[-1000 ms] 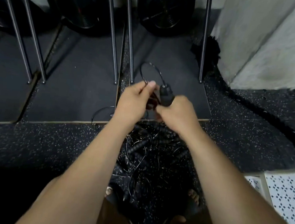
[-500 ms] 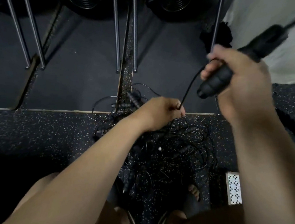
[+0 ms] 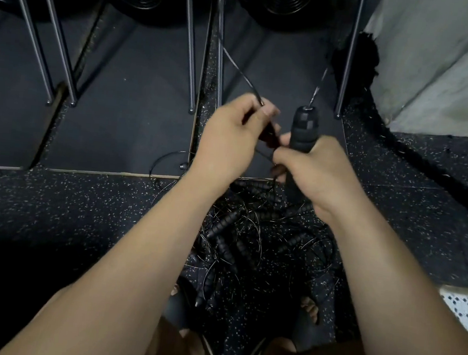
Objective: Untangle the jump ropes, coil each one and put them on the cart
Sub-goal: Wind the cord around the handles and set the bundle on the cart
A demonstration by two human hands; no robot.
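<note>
The right hand (image 3: 317, 167) is wrapped around a black, ribbed foam handle (image 3: 304, 128), held upright with a thin wire leaving its top. The left hand (image 3: 229, 141) pinches a glossy, thin cable (image 3: 240, 71) just beside it. Below both hands, the tangled jump ropes (image 3: 238, 240) lie heaped on the speckled rubber floor (image 3: 82, 212).

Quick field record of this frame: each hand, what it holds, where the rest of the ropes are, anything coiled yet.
left hand: pinches thin cable
right hand: grips black handle, upright, a cable leaving its top
tangled pile: on speckled floor, below both hands
coiled ropes: none visible
cart: unclear; white perforated surface at the lower right edge
</note>
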